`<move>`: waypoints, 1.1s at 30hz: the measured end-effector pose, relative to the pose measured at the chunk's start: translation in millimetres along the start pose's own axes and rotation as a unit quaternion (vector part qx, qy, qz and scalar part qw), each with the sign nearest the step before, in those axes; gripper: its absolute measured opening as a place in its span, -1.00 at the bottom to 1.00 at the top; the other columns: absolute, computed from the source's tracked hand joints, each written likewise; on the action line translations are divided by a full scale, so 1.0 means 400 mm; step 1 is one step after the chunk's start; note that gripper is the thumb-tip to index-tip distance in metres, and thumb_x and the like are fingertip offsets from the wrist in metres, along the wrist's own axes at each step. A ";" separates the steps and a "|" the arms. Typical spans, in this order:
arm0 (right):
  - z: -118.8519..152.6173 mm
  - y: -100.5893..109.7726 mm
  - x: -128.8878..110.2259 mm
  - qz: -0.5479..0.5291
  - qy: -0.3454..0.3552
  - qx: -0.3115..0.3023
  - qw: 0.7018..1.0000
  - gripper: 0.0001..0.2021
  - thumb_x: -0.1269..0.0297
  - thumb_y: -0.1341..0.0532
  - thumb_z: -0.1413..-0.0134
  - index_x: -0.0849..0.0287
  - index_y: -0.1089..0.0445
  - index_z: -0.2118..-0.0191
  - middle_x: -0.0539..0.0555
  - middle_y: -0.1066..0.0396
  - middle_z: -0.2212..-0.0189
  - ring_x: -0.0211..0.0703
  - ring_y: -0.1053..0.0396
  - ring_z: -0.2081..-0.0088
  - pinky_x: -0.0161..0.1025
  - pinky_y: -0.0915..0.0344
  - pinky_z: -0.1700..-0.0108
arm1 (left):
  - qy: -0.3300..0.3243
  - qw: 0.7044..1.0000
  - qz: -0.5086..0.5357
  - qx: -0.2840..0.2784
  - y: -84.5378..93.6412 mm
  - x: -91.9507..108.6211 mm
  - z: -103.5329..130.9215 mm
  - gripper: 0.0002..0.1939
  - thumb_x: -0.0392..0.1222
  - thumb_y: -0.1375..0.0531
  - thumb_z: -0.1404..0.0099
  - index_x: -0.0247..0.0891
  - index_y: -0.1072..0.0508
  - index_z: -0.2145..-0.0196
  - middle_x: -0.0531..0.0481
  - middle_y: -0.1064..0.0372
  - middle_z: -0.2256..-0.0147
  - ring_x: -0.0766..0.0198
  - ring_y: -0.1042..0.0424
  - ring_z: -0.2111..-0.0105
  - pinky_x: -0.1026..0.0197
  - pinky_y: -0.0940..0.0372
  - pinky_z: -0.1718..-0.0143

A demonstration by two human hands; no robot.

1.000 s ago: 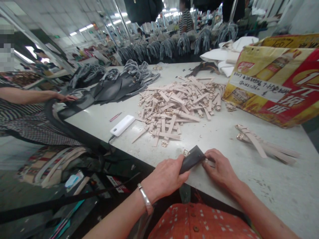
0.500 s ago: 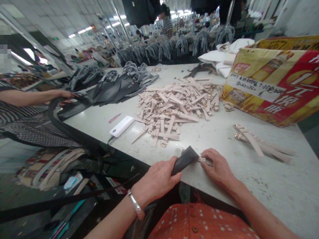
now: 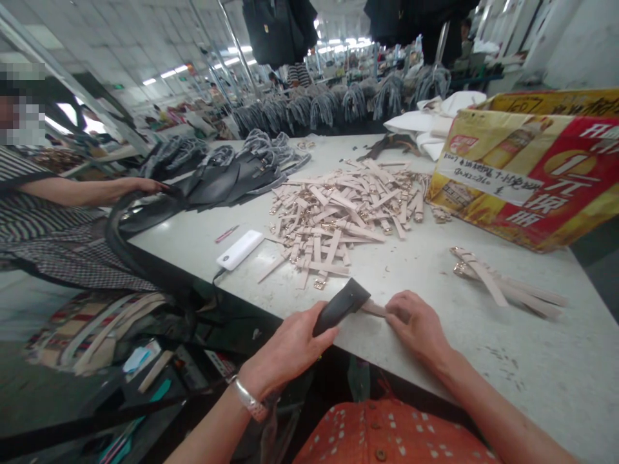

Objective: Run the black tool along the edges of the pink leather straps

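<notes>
My left hand [image 3: 293, 345] is closed round a black leather-like piece [image 3: 344, 305], its flat, wide end pointing up and away from me over the table's front edge. From beside that end runs a short beige strap [image 3: 374, 309], its tip pinched between the thumb and fingers of my right hand [image 3: 414, 325]. Whether the strap is fixed to the black piece or only touches it, I cannot tell. Beyond my hands lies a heap of beige straps with gold buckles [image 3: 338, 212]. A smaller bundle of such straps [image 3: 503, 283] rests to my right.
A yellow and red carton [image 3: 512, 174] stands at the right. On the left are a white power bank [image 3: 240, 250] with a cable, a pen [image 3: 227, 234] and black bags [image 3: 232, 174]. A co-worker's hand [image 3: 149, 185] holds a black strap there.
My left hand and the black piece have moved left, away from my right hand. More of the beige strap now shows between them. The view has tilted slightly.
</notes>
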State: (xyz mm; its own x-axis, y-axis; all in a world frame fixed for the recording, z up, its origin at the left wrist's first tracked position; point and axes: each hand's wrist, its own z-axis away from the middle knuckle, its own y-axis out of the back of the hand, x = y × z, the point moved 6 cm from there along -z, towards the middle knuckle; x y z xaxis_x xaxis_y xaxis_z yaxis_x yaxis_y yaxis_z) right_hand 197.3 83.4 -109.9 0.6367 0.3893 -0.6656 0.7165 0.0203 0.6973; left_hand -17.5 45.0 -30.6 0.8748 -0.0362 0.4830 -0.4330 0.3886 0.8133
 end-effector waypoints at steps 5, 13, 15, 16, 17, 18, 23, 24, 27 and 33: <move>0.024 0.013 -0.032 0.058 0.098 0.008 0.993 -0.88 0.45 -0.15 -0.06 0.16 -0.41 0.40 0.10 -0.39 0.33 -0.09 -0.28 0.24 -0.17 -0.19 0.21 | 0.023 0.999 -0.002 -0.027 -0.002 -0.006 0.053 -0.62 0.07 0.02 -0.27 -0.13 -0.33 0.06 0.05 -0.40 0.37 0.21 -0.40 0.34 0.27 -0.20 0.35; 0.037 0.011 -0.035 -0.013 0.111 -0.048 0.993 -0.89 0.42 -0.15 -0.10 0.15 -0.42 0.34 0.11 -0.37 0.34 -0.12 -0.27 0.25 -0.17 -0.24 0.21 | 0.044 0.997 -0.011 -0.064 -0.024 -0.029 0.090 -0.55 0.06 -0.02 -0.26 -0.06 -0.24 -0.07 -0.01 -0.39 0.23 0.14 -0.37 0.17 0.17 -0.22 0.14; 0.033 0.004 -0.030 -0.025 0.100 -0.062 0.993 -0.89 0.41 -0.15 -0.09 0.14 -0.42 0.36 0.09 -0.36 0.36 -0.12 -0.27 0.26 -0.18 -0.24 0.23 | 0.049 0.997 -0.009 -0.064 -0.022 -0.035 0.095 -0.55 0.06 -0.02 -0.25 -0.08 -0.24 -0.07 -0.02 -0.39 0.22 0.14 -0.37 0.17 0.18 -0.22 0.13; 0.030 0.001 -0.028 -0.026 0.092 -0.069 0.993 -0.89 0.40 -0.15 -0.09 0.14 -0.42 0.38 0.09 -0.36 0.37 -0.13 -0.27 0.27 -0.19 -0.24 0.24 | 0.051 0.997 -0.008 -0.065 -0.020 -0.036 0.096 -0.55 0.07 -0.02 -0.25 -0.08 -0.25 -0.07 -0.01 -0.39 0.22 0.14 -0.37 0.17 0.18 -0.22 0.13; 0.026 -0.002 -0.026 -0.025 0.083 -0.077 0.993 -0.89 0.39 -0.16 -0.09 0.14 -0.42 0.39 0.08 -0.35 0.38 -0.13 -0.27 0.28 -0.19 -0.23 0.25 | 0.051 0.997 -0.008 -0.065 -0.018 -0.036 0.096 -0.55 0.07 -0.02 -0.25 -0.08 -0.26 -0.06 -0.01 -0.40 0.23 0.15 -0.37 0.18 0.19 -0.23 0.13; 0.021 -0.003 -0.024 -0.021 0.074 -0.084 0.993 -0.89 0.37 -0.16 -0.09 0.13 -0.43 0.39 0.08 -0.34 0.39 -0.13 -0.27 0.29 -0.20 -0.22 0.27 | 0.050 0.997 -0.008 -0.064 -0.015 -0.036 0.095 -0.55 0.08 -0.02 -0.25 -0.09 -0.27 -0.05 -0.01 -0.40 0.23 0.15 -0.38 0.18 0.19 -0.23 0.14; -0.007 -0.009 -0.039 0.038 0.074 -0.135 0.987 -0.90 0.29 -0.20 -0.08 0.07 -0.47 0.30 0.06 -0.34 0.41 -0.11 -0.24 0.29 -0.18 -0.13 0.26 | 0.038 0.997 0.004 -0.065 -0.009 -0.029 0.080 -0.60 0.06 -0.01 -0.25 -0.13 -0.34 0.02 -0.01 -0.43 0.24 0.16 -0.40 0.20 0.21 -0.24 0.14; -0.011 -0.011 -0.044 0.050 0.082 -0.145 0.985 -0.90 0.27 -0.21 -0.08 0.05 -0.48 0.32 0.06 -0.35 0.42 -0.11 -0.24 0.29 -0.17 -0.10 0.25 | 0.037 0.997 0.007 -0.066 -0.009 -0.028 0.078 -0.61 0.05 -0.01 -0.25 -0.13 -0.35 0.03 -0.01 -0.43 0.24 0.17 -0.40 0.21 0.21 -0.24 0.14; -0.018 -0.014 -0.060 0.066 0.104 -0.156 0.980 -0.89 0.27 -0.20 -0.11 0.03 -0.49 0.34 0.06 -0.37 0.40 -0.11 -0.24 0.27 -0.15 -0.05 0.24 | 0.038 0.997 0.012 -0.063 -0.007 -0.024 0.077 -0.60 0.04 -0.01 -0.25 -0.15 -0.35 0.04 -0.02 -0.44 0.23 0.16 -0.40 0.21 0.21 -0.24 0.14; -0.024 -0.025 -0.065 0.038 0.092 -0.168 0.981 -0.92 0.30 -0.22 -0.09 0.07 -0.47 0.38 0.02 -0.39 0.40 -0.13 -0.24 0.25 -0.17 -0.02 0.21 | 0.033 0.997 0.016 -0.072 -0.014 -0.029 0.078 -0.64 0.05 0.00 -0.26 -0.12 -0.34 0.07 -0.01 -0.42 0.24 0.15 -0.39 0.20 0.19 -0.24 0.15</move>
State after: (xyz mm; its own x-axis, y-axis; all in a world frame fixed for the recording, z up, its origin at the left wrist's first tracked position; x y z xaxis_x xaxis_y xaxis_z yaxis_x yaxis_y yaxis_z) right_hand 170.7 82.0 -97.0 0.6002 0.5612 -0.5699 0.5143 0.2749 0.8123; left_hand -32.1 14.5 -30.5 0.8752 0.0372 0.4823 -0.4302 0.5161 0.7407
